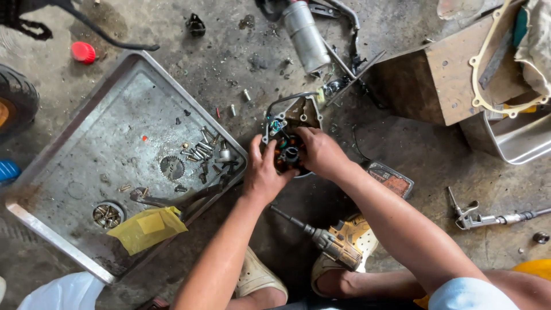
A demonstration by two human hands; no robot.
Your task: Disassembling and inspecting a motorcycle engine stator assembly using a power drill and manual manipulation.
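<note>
Both hands grip an engine cover (290, 135) on the floor (425, 161), just right of a metal tray (86, 149). The left hand (263, 175) clasps its lower left edge; the right hand (321, 152) has its fingers (301, 135) curled into its middle. A power driver (327, 244) lies near the feet.

A stained concrete floor (241, 63) carries everything. On it lie a large metal tray (69, 143), a red cap (84, 52), a silver cylinder (306, 36), a wooden block (442, 86), a steel tub (516, 140), a cordless driver (333, 244), an air tool (488, 219) and scattered bolts (246, 95).
</note>
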